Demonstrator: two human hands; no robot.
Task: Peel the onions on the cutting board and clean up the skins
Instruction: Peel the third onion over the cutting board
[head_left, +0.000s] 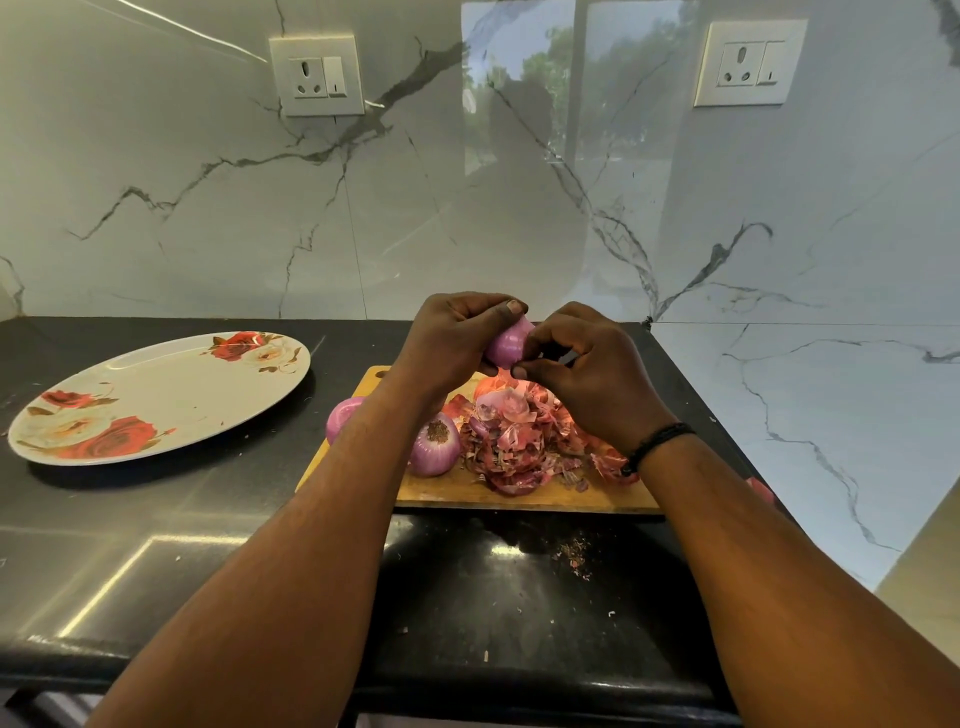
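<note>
A purple onion (509, 345) is held up above the cutting board (519, 491), gripped by the left hand (452, 343) and pinched at its near side by the right hand (587, 374). Below, a heap of skins (519, 441) is spread over the board, with two peeled onions (435, 447) lying beside it. A rose-patterned plate (156, 395) is seen well to the left on the black counter (182, 545).

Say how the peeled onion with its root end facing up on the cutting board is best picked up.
Probably from above, fingers curled round its round sides below the root disc. The peeled onion sits upright on the cutting board, its front open. The skin pile crowds its right and the left forearm crosses its left, so a sideways approach looks awkward. Both hands are busy with another onion.
</note>
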